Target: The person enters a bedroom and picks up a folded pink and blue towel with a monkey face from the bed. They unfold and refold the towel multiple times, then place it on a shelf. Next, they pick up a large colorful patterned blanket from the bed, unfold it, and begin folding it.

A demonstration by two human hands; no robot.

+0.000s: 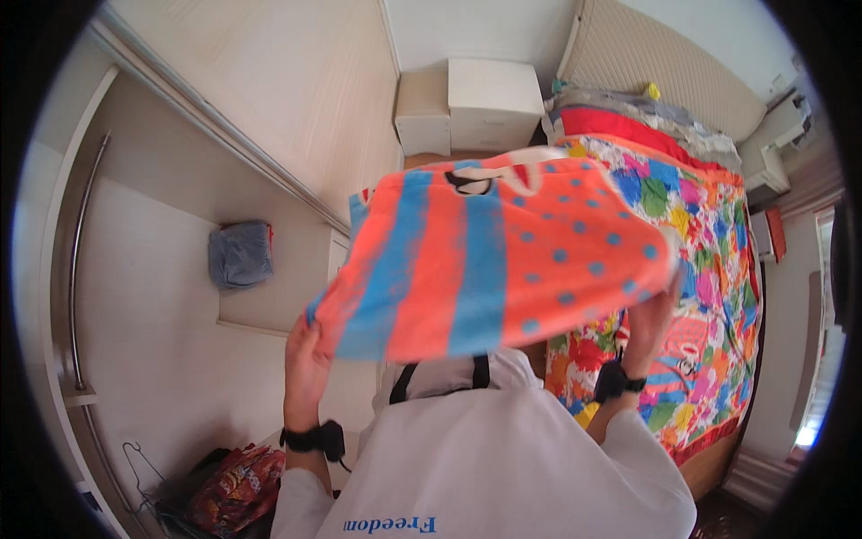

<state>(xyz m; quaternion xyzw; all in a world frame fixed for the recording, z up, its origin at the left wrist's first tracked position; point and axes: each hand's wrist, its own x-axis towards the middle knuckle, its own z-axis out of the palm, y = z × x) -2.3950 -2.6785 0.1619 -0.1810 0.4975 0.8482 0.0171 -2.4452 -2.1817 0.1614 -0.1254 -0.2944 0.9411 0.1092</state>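
In front of my chest I hold up an orange and blue cloth (444,263) with stripes on one part and dots on another. Its print includes a dark and white shape near the upper edge. My left hand (310,357) grips the cloth's lower left corner, thumb on top. At its right end, my right hand (656,310) holds the edge; its fingers are blurred and partly behind the fabric. A similar striped and dotted cloth (673,370) lies on the bed's multicoloured cover (714,263), right of my right wrist.
An open wardrobe (155,269) on the left holds a folded grey-blue fabric bundle (240,256), a hanging rail (79,269), a wire hanger (138,468) and a red patterned fabric item (242,488). A white nightstand (495,101) stands beyond, beside the padded headboard (663,57).
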